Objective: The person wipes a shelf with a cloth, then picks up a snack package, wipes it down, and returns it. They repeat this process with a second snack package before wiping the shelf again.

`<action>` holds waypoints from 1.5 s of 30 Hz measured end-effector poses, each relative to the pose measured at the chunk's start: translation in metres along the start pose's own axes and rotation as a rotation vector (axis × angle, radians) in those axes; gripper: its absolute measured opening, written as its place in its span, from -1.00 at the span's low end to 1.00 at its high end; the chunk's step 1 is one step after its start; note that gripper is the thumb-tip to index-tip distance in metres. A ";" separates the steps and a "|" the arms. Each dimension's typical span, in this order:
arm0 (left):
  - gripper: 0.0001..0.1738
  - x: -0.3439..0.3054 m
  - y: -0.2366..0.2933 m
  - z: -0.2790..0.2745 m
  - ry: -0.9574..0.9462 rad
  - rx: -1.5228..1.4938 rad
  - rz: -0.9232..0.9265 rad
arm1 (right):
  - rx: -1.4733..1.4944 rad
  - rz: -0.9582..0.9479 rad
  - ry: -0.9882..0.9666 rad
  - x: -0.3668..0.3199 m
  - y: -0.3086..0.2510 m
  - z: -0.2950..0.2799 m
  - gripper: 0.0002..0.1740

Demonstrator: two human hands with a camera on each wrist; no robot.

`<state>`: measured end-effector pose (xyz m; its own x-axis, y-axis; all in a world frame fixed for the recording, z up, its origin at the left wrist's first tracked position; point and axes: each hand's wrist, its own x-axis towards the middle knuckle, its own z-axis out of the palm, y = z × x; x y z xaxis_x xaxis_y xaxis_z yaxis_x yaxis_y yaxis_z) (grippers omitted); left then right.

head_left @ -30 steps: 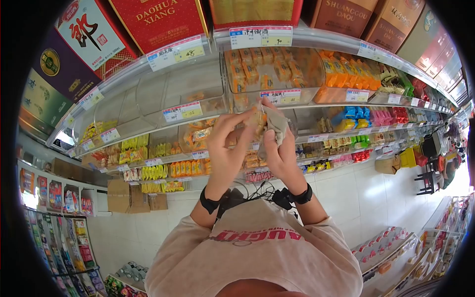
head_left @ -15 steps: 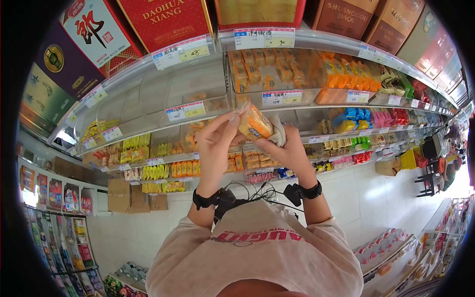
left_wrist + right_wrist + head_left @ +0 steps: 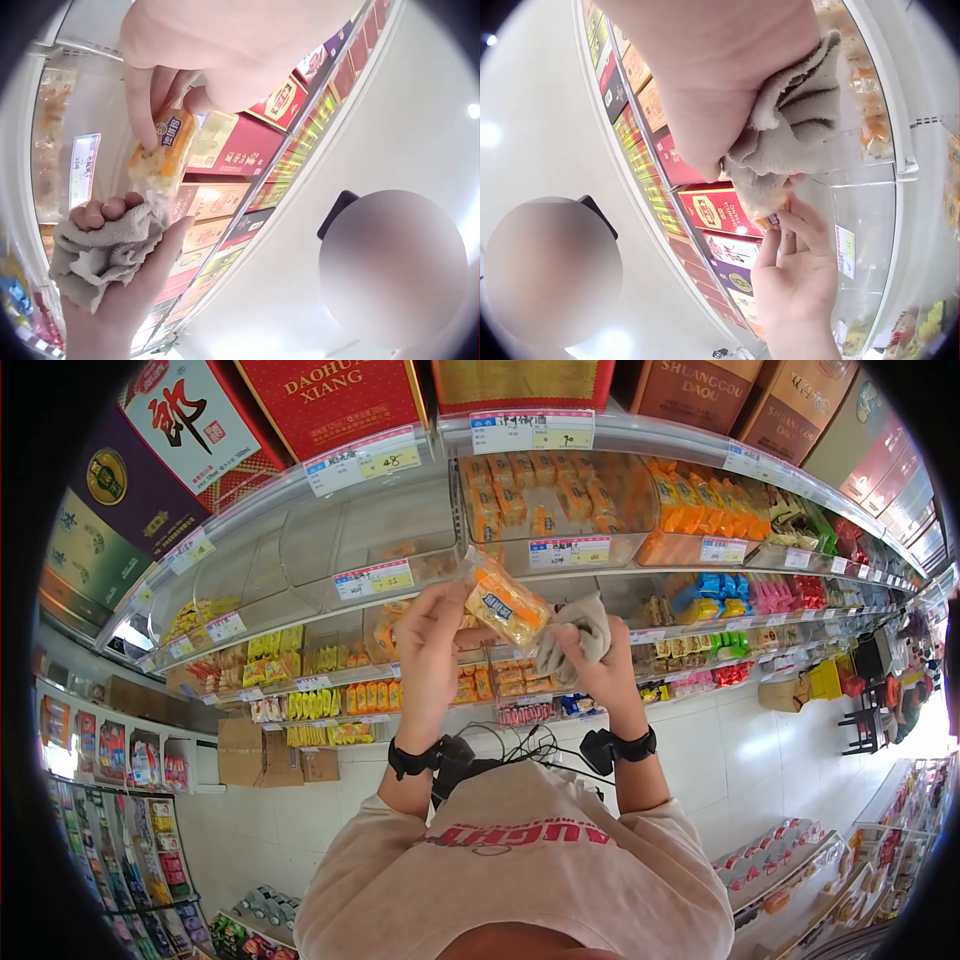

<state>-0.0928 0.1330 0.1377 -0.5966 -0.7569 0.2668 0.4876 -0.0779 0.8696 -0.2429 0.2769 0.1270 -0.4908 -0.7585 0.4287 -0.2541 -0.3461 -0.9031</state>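
Observation:
A clear-wrapped snack packet [image 3: 508, 608] with an orange band and blue label hangs slanted in front of the shelves, pale pieces visible inside. My left hand [image 3: 428, 650] pinches its upper left end between thumb and fingers, seen closely in the left wrist view. Bunched in my right hand [image 3: 608, 672] is a grey cloth [image 3: 583, 632], gripped under the thumb right at the packet's lower right end. The right wrist view has the cloth [image 3: 791, 131] covering most of the packet [image 3: 769, 221].
A clear bin of orange packets [image 3: 545, 495] stands behind the hands, with a price tag [image 3: 570, 550] on its front. Left of it is a clear bin [image 3: 340, 540] with few packets. Boxes [image 3: 320, 400] line the top shelf. Black cables [image 3: 520, 745] lie near the waist.
The packet has turned from a steep, partly covered pose to a slant with its label facing up. My right hand and the cloth have shifted right; my left hand has moved slightly left.

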 end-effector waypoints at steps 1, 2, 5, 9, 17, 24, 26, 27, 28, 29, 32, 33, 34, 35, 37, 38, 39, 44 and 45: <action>-0.68 -0.001 0.002 0.004 -0.001 0.046 -0.002 | -0.023 0.013 0.000 0.000 -0.002 -0.002 -0.77; -0.70 -0.003 0.005 0.009 -0.003 0.092 -0.003 | -0.045 0.026 0.001 0.001 -0.003 -0.004 -0.77; -0.70 -0.003 0.005 0.011 -0.006 0.131 -0.018 | -0.138 -0.040 -0.025 0.005 -0.002 -0.007 -0.78; -0.64 0.000 -0.005 0.005 -0.031 0.010 -0.107 | -0.186 -0.095 -0.082 0.000 -0.004 -0.010 -0.81; -0.58 -0.002 0.009 0.014 -0.115 0.049 -0.084 | -0.175 -0.190 0.028 0.000 0.012 -0.013 -0.74; -0.57 -0.005 -0.007 0.023 -0.049 0.202 0.028 | 0.592 -0.095 0.232 0.013 0.019 0.010 -0.16; -0.58 -0.006 -0.014 0.029 -0.028 0.172 0.015 | 0.471 -0.025 0.109 0.009 0.018 0.018 -0.12; -0.58 -0.007 -0.010 0.032 -0.021 0.168 0.004 | 0.488 0.042 0.174 0.006 0.010 0.029 -0.18; -0.57 -0.007 -0.008 0.033 -0.015 0.162 -0.008 | 0.503 0.108 0.240 0.005 0.006 0.035 -0.24; -0.57 -0.005 -0.008 0.033 -0.013 0.130 -0.018 | 0.309 0.099 0.223 0.003 0.008 0.031 -0.37; -0.57 -0.004 -0.009 0.031 -0.015 0.083 -0.042 | -0.140 0.046 0.217 -0.001 0.014 0.019 -0.68; -0.57 -0.005 -0.009 0.030 -0.027 0.098 -0.045 | -0.204 0.007 0.255 0.003 0.013 0.018 -0.76; -0.57 -0.004 -0.008 0.029 -0.040 0.113 -0.047 | -0.267 -0.033 0.292 0.006 0.012 0.017 -0.82; -0.56 -0.004 -0.007 0.029 -0.049 0.137 -0.049 | -0.296 -0.061 0.303 0.008 0.013 0.015 -0.82; -0.55 -0.005 -0.004 0.030 -0.065 0.184 -0.052 | -0.352 -0.116 0.323 0.009 0.015 0.012 -0.83; -0.55 -0.004 -0.003 0.030 -0.072 0.193 -0.069 | -0.358 -0.099 0.313 0.009 0.014 0.011 -0.83; -0.55 -0.003 -0.003 0.029 -0.077 0.203 -0.087 | -0.364 -0.082 0.302 0.009 0.013 0.009 -0.82; -0.53 -0.003 -0.012 0.028 -0.066 0.086 -0.054 | -0.101 -0.081 0.482 0.011 0.017 0.015 -0.76; -0.53 -0.001 -0.015 0.025 -0.042 0.075 -0.038 | 0.032 -0.065 0.577 0.015 0.011 0.022 -0.75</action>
<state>-0.1155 0.1509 0.1344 -0.6412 -0.7260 0.2486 0.4156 -0.0562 0.9078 -0.2346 0.2498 0.1230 -0.8523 -0.3146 0.4178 -0.2774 -0.4053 -0.8711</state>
